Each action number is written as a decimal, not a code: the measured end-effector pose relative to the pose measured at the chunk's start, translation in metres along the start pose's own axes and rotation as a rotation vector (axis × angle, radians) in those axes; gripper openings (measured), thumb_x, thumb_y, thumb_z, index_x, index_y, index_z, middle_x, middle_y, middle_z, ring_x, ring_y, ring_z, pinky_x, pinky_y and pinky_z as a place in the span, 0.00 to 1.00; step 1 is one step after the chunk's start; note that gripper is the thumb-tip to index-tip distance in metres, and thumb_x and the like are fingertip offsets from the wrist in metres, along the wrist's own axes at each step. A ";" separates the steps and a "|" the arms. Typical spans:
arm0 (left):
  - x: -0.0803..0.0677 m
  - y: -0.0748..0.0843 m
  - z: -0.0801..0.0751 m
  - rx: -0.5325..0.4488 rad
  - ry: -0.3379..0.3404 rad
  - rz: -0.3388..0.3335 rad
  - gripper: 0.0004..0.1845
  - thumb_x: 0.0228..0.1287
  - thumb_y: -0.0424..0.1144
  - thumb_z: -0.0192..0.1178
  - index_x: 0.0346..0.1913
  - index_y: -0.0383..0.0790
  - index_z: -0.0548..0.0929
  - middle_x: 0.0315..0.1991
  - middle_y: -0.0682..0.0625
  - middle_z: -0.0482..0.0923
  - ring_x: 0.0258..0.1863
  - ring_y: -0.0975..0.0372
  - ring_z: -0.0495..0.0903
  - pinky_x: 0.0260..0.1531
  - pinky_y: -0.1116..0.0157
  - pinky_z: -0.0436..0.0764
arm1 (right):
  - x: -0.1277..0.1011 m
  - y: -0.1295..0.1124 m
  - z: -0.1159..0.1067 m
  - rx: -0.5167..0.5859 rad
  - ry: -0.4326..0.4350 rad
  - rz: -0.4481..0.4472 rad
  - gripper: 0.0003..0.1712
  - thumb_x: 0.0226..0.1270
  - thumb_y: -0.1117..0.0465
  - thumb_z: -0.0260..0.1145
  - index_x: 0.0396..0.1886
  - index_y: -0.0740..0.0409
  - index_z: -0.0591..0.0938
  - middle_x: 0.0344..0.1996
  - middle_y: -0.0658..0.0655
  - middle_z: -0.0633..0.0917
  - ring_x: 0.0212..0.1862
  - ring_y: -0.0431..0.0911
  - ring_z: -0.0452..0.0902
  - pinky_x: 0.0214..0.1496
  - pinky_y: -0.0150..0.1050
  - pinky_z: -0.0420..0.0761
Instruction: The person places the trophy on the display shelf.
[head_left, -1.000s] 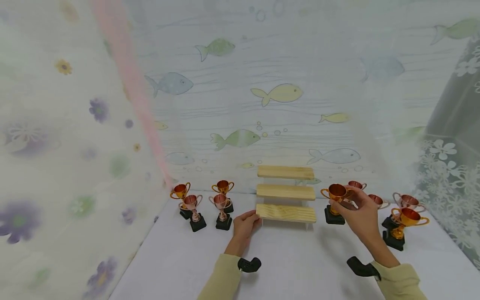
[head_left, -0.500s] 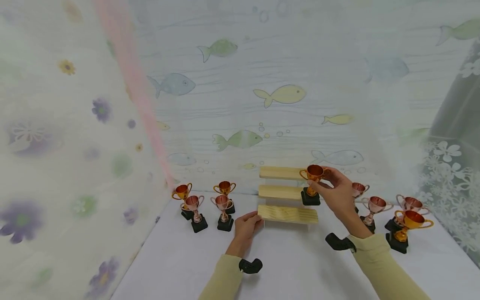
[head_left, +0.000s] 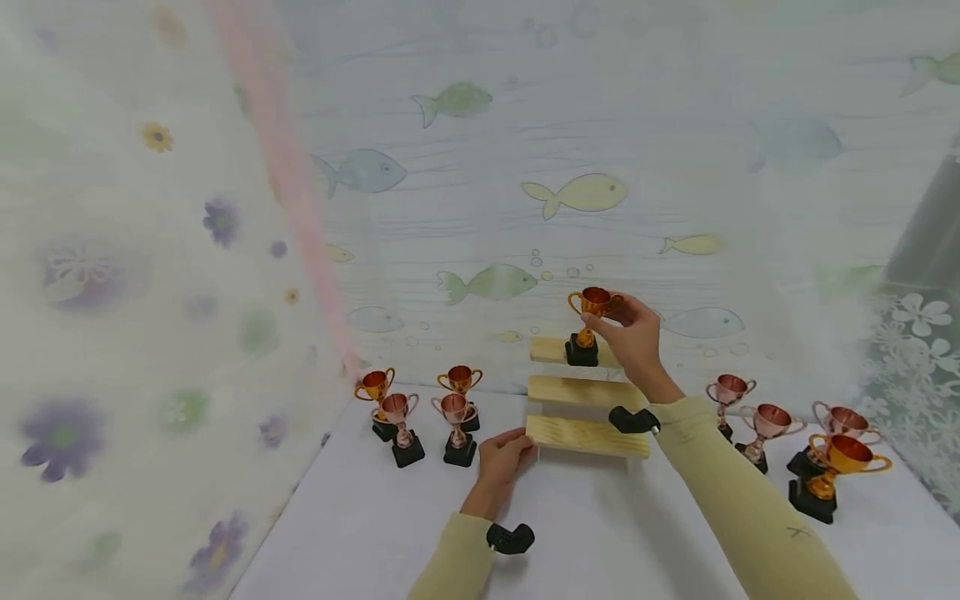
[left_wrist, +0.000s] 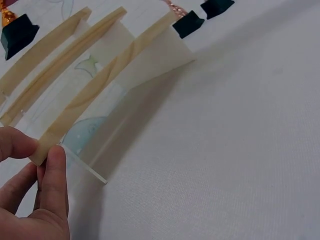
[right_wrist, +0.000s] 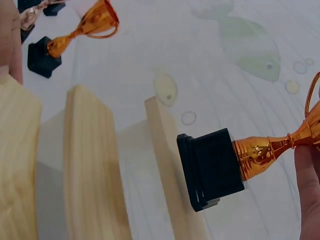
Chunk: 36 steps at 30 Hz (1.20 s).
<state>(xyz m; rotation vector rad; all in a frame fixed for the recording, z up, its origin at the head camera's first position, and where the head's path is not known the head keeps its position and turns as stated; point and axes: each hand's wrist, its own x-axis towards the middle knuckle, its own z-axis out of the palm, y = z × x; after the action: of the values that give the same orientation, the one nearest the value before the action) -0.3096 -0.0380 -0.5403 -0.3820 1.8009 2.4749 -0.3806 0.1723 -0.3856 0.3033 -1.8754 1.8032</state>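
Note:
A small gold trophy cup (head_left: 582, 350) on a black base is held upright by its cup in my right hand (head_left: 634, 340), at the top board of a three-step wooden shelf (head_left: 585, 437). In the right wrist view, the trophy's black base (right_wrist: 212, 167) overlaps the top board (right_wrist: 172, 175); whether they touch I cannot tell. My left hand (head_left: 501, 463) pinches the left end of the lowest board. The left wrist view shows thumb and fingers (left_wrist: 55, 185) on either side of that board's end (left_wrist: 47, 145). Clear side supports carry the boards.
Left of the shelf stand two gold trophies (head_left: 459, 380) and two rose-gold trophies (head_left: 455, 408). To the right are several more, including a rose-gold one (head_left: 772, 422) and a gold one (head_left: 847, 454). A fish-printed curtain (head_left: 487, 208) hangs behind the white table (head_left: 570, 533).
My right hand has lifted the gold trophy from the right side of the table, moving it left and up to the top board. The left hand keeps its pinch on the lowest board.

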 end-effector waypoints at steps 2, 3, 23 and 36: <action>-0.001 0.000 -0.001 -0.006 -0.006 0.010 0.18 0.63 0.25 0.64 0.55 0.21 0.82 0.50 0.34 0.84 0.40 0.61 0.85 0.46 0.64 0.87 | 0.005 0.003 0.008 0.007 -0.010 0.006 0.24 0.59 0.66 0.77 0.54 0.70 0.81 0.41 0.45 0.84 0.44 0.38 0.81 0.45 0.25 0.83; -0.002 -0.001 -0.001 -0.010 -0.008 0.014 0.18 0.62 0.25 0.64 0.54 0.21 0.82 0.49 0.34 0.84 0.40 0.60 0.85 0.45 0.65 0.87 | 0.007 0.005 0.011 0.006 -0.019 0.013 0.24 0.60 0.65 0.77 0.54 0.70 0.81 0.41 0.45 0.84 0.44 0.38 0.81 0.45 0.25 0.83; -0.002 -0.007 0.003 0.010 0.011 0.006 0.17 0.62 0.24 0.63 0.53 0.22 0.83 0.47 0.37 0.85 0.37 0.62 0.85 0.44 0.65 0.87 | 0.010 -0.019 0.040 -0.079 -0.093 0.085 0.23 0.61 0.68 0.75 0.52 0.77 0.79 0.50 0.73 0.82 0.44 0.43 0.80 0.42 0.24 0.80; 0.001 -0.005 0.000 -0.001 0.016 0.009 0.17 0.62 0.25 0.64 0.54 0.23 0.83 0.47 0.37 0.85 0.36 0.62 0.85 0.43 0.65 0.87 | 0.014 -0.019 0.052 -0.048 -0.083 0.098 0.23 0.61 0.69 0.74 0.53 0.77 0.78 0.51 0.73 0.81 0.43 0.43 0.79 0.42 0.24 0.81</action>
<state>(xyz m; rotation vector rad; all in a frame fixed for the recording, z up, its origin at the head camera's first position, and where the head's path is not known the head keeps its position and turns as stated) -0.3095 -0.0365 -0.5452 -0.3960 1.8114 2.4863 -0.3941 0.1226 -0.3615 0.2770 -2.0201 1.8315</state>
